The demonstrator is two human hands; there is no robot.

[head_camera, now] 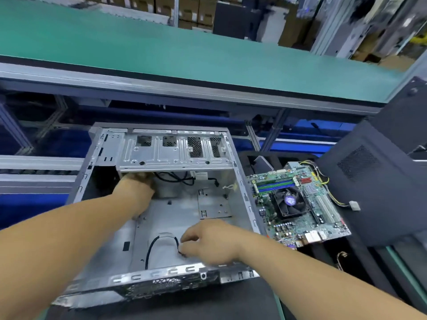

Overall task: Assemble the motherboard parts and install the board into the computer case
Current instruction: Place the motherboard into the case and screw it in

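Green conveyor [184,54] behind; right hand [208,243] fingers [188,239] pinch cable [152,245].

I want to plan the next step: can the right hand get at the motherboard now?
Probably yes. The motherboard lies uncovered just right of the case, on the right hand's own side. That hand is pinching a black cable inside the case, so it must let go first.

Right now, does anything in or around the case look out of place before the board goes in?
A black cable loops loose across the case floor, where the board would sit; the right hand is pinching its end. The motherboard lies outside to the right, tilted. Nothing looks damaged.
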